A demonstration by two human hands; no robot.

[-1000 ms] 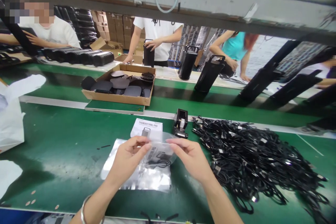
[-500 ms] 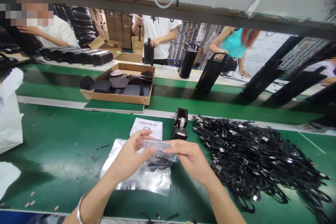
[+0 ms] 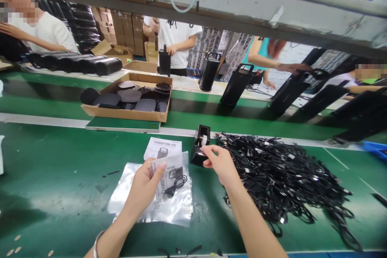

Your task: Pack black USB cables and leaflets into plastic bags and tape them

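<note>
My left hand (image 3: 145, 185) is closed on a clear plastic bag (image 3: 173, 175) that holds a coiled black cable and a folded leaflet. It holds the bag just above a stack of empty clear bags (image 3: 133, 197) on the green table. My right hand (image 3: 220, 164) has reached to the black tape dispenser (image 3: 200, 144), its fingertips pinched at the dispenser's front edge. What they pinch is too small to make out. A white booklet (image 3: 163, 148) printed "THUNDERTRAIL PRO" lies behind the bag.
A big heap of black cables (image 3: 287, 177) fills the table to the right. Behind, a cardboard tray (image 3: 127, 112) holds dark round parts. Across the green belt several people handle tall black cylinders (image 3: 236, 85).
My right hand let go of the bag and moved up and right to the tape dispenser. My left hand now holds the bag alone, lower and nearer the stack.
</note>
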